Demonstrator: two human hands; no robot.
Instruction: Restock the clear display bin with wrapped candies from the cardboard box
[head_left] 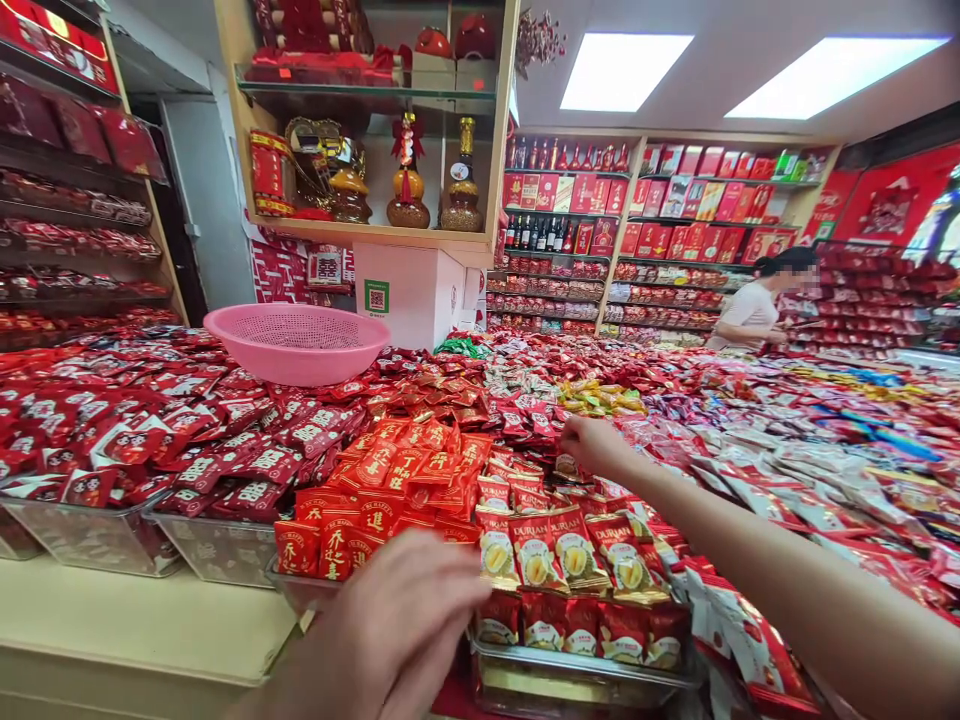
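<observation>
My left hand (409,610) is in the foreground, blurred, with its fingers bent toward the right. It is just in front of red packets with gold characters (382,510) and beside the red and gold durian packets (536,555). Whether it holds anything cannot be made out. Farther off, my right hand (592,447) reaches over the heaped packets, its fingers curled down by dark red packets behind the durian ones. What its fingertips hold, if anything, is hidden. Yellow packets (600,398) lie just beyond it.
A pink basket (300,340) rests on the packets at the left back. Clear plastic bins (217,545) line the front edge by a cream counter (135,620). A wooden display cabinet (360,232) overhangs the heap. A person (750,312) stands at the right back.
</observation>
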